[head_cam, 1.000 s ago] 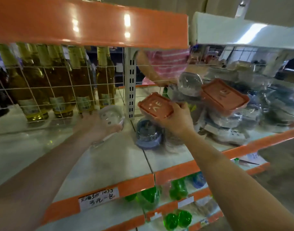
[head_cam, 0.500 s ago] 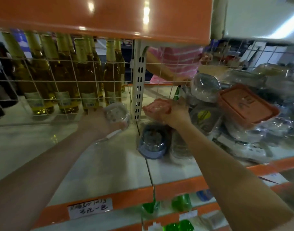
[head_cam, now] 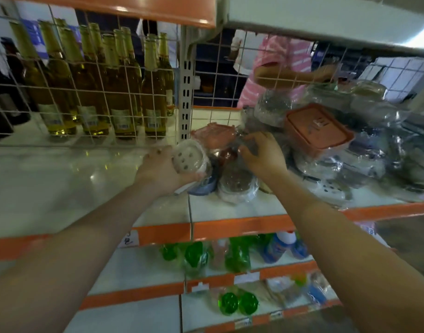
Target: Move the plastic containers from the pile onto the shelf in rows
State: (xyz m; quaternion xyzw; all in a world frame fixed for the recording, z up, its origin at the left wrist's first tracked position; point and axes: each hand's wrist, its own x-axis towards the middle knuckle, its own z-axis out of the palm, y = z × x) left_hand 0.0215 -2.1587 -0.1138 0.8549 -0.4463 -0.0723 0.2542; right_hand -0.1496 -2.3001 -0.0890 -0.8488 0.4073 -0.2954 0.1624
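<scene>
My left hand (head_cam: 161,170) grips a round clear container with a white perforated lid (head_cam: 189,158), held tilted at the left edge of the pile. A small container with an orange lid (head_cam: 214,133) rests at the back of the white shelf (head_cam: 230,210). My right hand (head_cam: 262,156) sits just right of it with curled fingers on wrapped clear containers (head_cam: 237,181). A big heap of wrapped plastic containers (head_cam: 364,145) with a large orange-lidded box (head_cam: 319,128) on top fills the shelf's right part.
Amber glass bottles (head_cam: 98,92) stand behind a white wire grid (head_cam: 69,102) at the back left. A person in a pink striped shirt (head_cam: 285,61) reaches behind the grid. An orange shelf edge (head_cam: 138,6) hangs overhead. Green bottles (head_cam: 194,254) fill lower shelves.
The small orange-lidded container has left my right hand and now rests at the shelf's back. My left hand carried the round container rightward toward the pile. The camera moved closer and lower.
</scene>
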